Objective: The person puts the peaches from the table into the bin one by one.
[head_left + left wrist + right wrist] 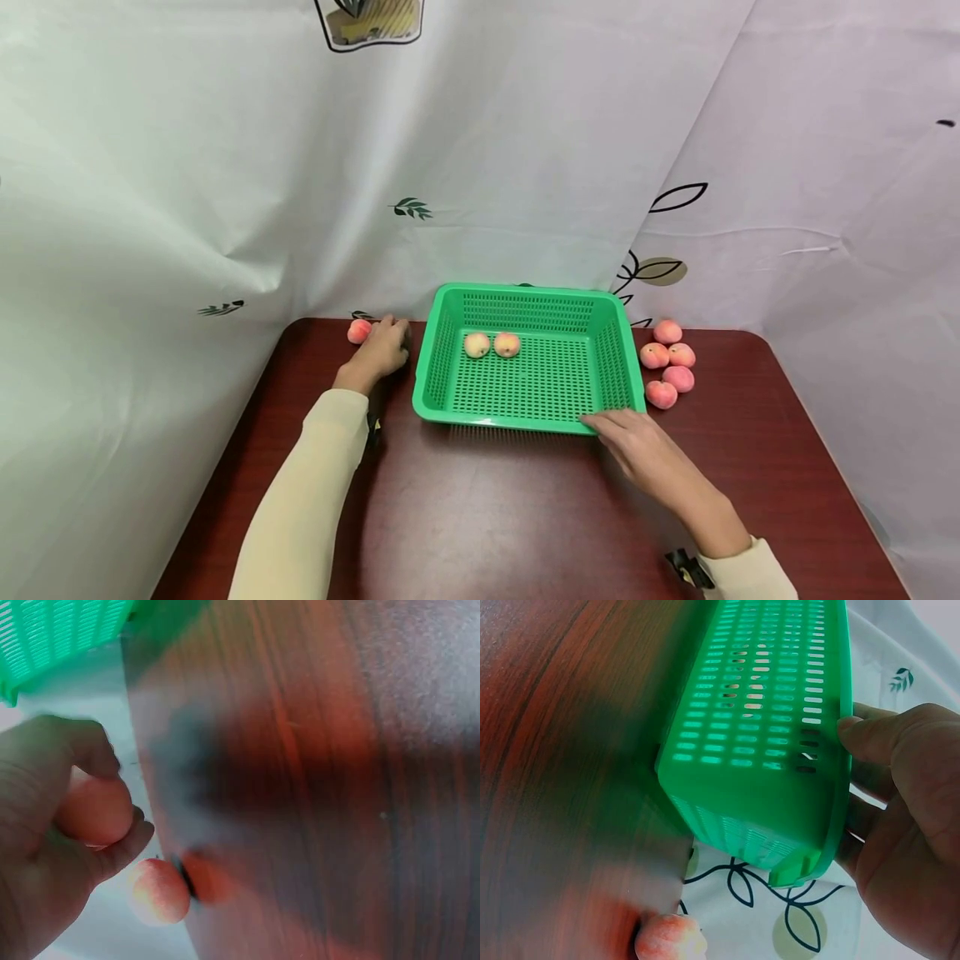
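My left hand (381, 350) is just left of the green basket (525, 427), low over the table's back edge. Its thumb and fingers curl round a peach (96, 810), seen in the left wrist view and hidden behind the hand in the head view. Close by, a second peach (359, 331) lies on the table at the back left. My right hand (641, 450) pinches the basket's rim at the front right corner, the thumb (862, 733) outside and the fingers over the inner side. Inside the basket, two peaches (477, 345) sit side by side near the back left.
Right of the basket, several peaches (678, 379) lie in a cluster on the dark red wooden table (480, 517). A pale curtain (510, 167) with printed leaves hangs right behind the table and along its sides.
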The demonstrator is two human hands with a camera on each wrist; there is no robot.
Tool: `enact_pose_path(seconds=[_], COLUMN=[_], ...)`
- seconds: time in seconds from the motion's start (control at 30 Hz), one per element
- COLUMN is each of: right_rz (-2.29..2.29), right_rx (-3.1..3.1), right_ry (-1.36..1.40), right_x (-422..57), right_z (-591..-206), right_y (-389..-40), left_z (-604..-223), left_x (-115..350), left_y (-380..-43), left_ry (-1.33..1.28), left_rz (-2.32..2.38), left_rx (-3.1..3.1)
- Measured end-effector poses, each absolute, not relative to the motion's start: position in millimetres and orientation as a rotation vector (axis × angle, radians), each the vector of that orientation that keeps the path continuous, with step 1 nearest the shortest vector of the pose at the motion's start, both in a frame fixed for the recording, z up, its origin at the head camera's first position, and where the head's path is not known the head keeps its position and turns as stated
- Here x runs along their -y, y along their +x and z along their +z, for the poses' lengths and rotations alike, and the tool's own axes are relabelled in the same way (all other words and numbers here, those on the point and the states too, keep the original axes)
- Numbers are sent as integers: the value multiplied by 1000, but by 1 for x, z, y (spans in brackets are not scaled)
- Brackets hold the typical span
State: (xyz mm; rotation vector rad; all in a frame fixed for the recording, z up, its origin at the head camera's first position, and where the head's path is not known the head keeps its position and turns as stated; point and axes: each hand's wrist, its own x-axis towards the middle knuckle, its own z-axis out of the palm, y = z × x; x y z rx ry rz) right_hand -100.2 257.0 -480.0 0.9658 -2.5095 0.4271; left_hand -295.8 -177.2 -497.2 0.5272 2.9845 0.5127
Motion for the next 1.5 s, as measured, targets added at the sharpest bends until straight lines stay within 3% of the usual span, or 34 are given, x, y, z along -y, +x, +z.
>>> enact_pose_path(seconds=[0.57,1.27,1.5], right_rz=[428,429,434], right_rx=[2495,2479,2479], right_ry=[979,978,972], right_x=[-258,-258,-258], right_z=[-480,-481,-481], right_y=[-101,-101,-101], left_z=[-443,-374,-361], left_x=[179,131,110], left_y=[-279,-256,-258], left_ry=[474,1014,1066], left_rz=[615,636,645], left_rx=[-3017,-3211,-3088])
